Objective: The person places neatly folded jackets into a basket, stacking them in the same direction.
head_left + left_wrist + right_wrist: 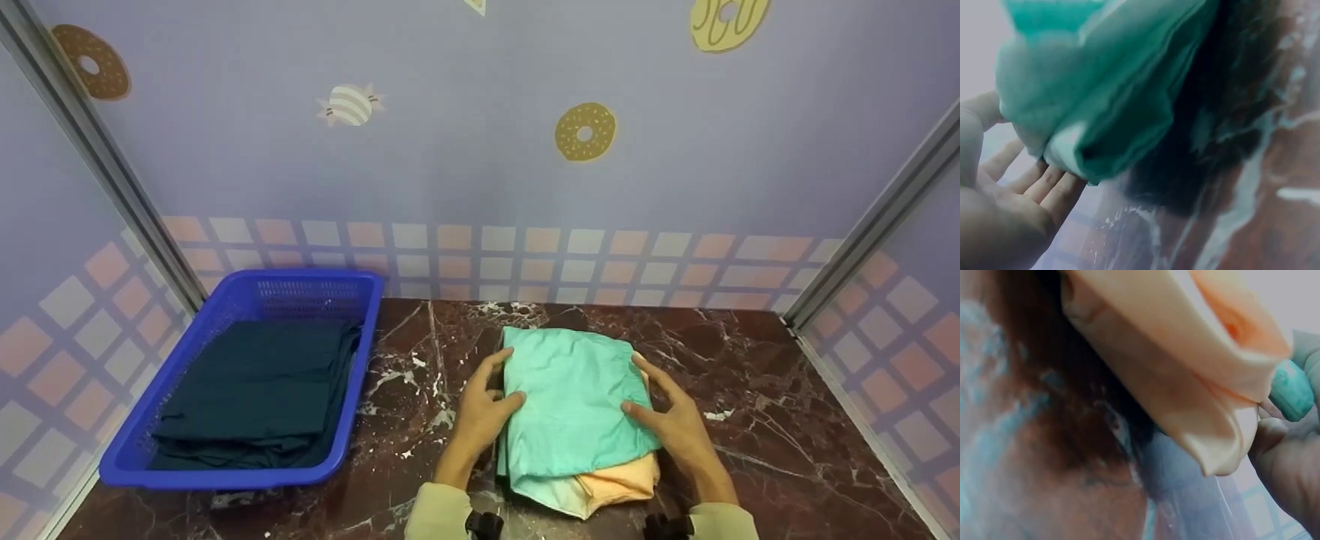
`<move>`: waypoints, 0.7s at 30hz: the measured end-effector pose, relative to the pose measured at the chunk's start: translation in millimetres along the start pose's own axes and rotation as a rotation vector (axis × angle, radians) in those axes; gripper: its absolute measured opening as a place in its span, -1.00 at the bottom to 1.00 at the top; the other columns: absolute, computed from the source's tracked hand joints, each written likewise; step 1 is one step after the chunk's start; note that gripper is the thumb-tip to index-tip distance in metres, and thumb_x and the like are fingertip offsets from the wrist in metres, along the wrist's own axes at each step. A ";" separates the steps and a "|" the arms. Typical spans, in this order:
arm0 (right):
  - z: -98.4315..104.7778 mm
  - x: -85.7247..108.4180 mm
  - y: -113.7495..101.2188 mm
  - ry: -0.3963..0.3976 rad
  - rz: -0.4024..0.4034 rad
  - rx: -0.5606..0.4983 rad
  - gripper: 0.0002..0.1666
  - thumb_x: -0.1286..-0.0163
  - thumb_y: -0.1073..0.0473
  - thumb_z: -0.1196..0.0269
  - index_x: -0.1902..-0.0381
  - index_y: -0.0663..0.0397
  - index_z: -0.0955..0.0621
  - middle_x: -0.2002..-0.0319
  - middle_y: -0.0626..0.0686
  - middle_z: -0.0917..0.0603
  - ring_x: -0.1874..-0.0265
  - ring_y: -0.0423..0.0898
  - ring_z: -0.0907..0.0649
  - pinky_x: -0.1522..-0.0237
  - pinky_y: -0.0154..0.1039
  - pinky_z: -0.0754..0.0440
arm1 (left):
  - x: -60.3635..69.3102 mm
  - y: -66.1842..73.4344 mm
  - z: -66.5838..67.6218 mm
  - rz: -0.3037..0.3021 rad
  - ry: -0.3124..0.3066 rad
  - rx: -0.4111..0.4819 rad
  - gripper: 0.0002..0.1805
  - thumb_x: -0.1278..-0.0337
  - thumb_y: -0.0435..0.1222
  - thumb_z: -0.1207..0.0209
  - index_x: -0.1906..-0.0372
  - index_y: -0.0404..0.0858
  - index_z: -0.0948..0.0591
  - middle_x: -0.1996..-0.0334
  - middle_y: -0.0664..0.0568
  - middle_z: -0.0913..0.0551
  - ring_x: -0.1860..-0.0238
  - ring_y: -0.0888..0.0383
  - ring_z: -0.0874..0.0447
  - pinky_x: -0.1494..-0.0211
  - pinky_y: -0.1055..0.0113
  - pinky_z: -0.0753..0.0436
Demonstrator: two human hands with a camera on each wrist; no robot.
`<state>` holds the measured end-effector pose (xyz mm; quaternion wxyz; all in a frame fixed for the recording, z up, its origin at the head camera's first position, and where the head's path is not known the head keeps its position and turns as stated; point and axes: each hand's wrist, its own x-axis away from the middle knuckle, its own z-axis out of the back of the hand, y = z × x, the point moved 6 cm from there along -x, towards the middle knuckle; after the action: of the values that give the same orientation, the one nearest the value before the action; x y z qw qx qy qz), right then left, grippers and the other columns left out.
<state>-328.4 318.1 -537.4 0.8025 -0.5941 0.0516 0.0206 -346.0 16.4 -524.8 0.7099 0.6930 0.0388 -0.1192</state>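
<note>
A folded cloth (574,405), turquoise on top with peach-orange layers showing at its lower right, is between my two hands over the dark marbled tabletop. My left hand (480,412) holds its left edge, thumb on the near part and fingers farther up. In the left wrist view, the fingers (1058,194) reach under the green folds (1112,101). On the opposite edge, my right hand (675,420) grips the cloth between thumb and fingers. The right wrist view shows the peach layers (1185,377) bulging beside that hand; its fingertips are partly hidden.
A blue plastic basket (358,375) stands at the left, with folded dark navy cloth (255,382) inside. The marbled tabletop (412,360) meets a patterned back wall (465,165), with side panels left and right.
</note>
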 end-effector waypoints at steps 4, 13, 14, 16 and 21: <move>0.8 -0.2 -3.4 0.006 0.013 -0.017 -0.08 -0.37 0.31 -0.49 -0.62 -0.11 -0.42 -0.46 0.17 -0.46 -0.40 0.05 -0.41 -0.12 -0.36 -0.56 | -1.0 2.3 2.4 0.018 -0.035 0.040 -0.31 -0.23 -0.49 -0.29 -0.50 -0.23 -0.51 -0.39 -0.24 -0.47 0.44 0.12 -0.53 0.22 0.27 -0.57; 3.2 3.6 -8.6 0.016 0.026 -0.096 -0.10 -0.36 0.39 -0.47 -0.60 -0.05 -0.43 -0.43 0.18 -0.50 -0.30 0.03 -0.54 -0.07 -0.25 -0.67 | -1.3 0.6 7.6 0.058 -0.055 0.149 -0.36 -0.20 -0.50 -0.28 -0.42 -0.21 -0.60 -0.40 -0.16 -0.52 0.51 0.15 -0.45 0.25 0.37 -0.53; 3.3 3.8 -9.2 0.019 0.024 -0.107 -0.10 -0.35 0.40 -0.47 -0.59 -0.05 -0.44 -0.41 0.19 -0.52 -0.25 0.02 -0.58 -0.04 -0.22 -0.70 | -1.2 0.8 7.9 0.058 -0.057 0.150 -0.36 -0.19 -0.51 -0.28 -0.42 -0.21 -0.60 -0.39 -0.17 -0.53 0.50 0.16 -0.47 0.25 0.38 -0.53; 3.4 3.7 -10.5 0.022 0.020 -0.119 -0.11 -0.35 0.41 -0.47 -0.59 -0.05 -0.45 -0.39 0.22 -0.55 -0.18 -0.02 -0.64 -0.02 -0.18 -0.72 | -1.0 1.5 8.3 0.056 -0.060 0.153 -0.35 -0.16 -0.53 -0.28 -0.41 -0.23 -0.61 -0.38 -0.17 -0.54 0.48 0.17 -0.51 0.27 0.39 -0.54; 4.1 2.5 -12.5 0.022 -0.006 -0.102 -0.17 -0.42 0.33 -0.44 -0.59 -0.04 -0.44 -0.43 0.19 -0.51 -0.21 -0.16 -0.61 -0.07 -0.25 -0.68 | -0.1 2.0 7.2 0.046 -0.069 0.150 -0.36 -0.14 -0.58 -0.24 -0.39 -0.25 -0.62 -0.37 -0.19 -0.53 0.47 0.18 -0.51 0.31 0.41 -0.52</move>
<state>-324.4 318.3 -524.5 0.7706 -0.6345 0.0576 0.0141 -346.4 9.3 -522.6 0.6596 0.7404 -0.0105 -0.1291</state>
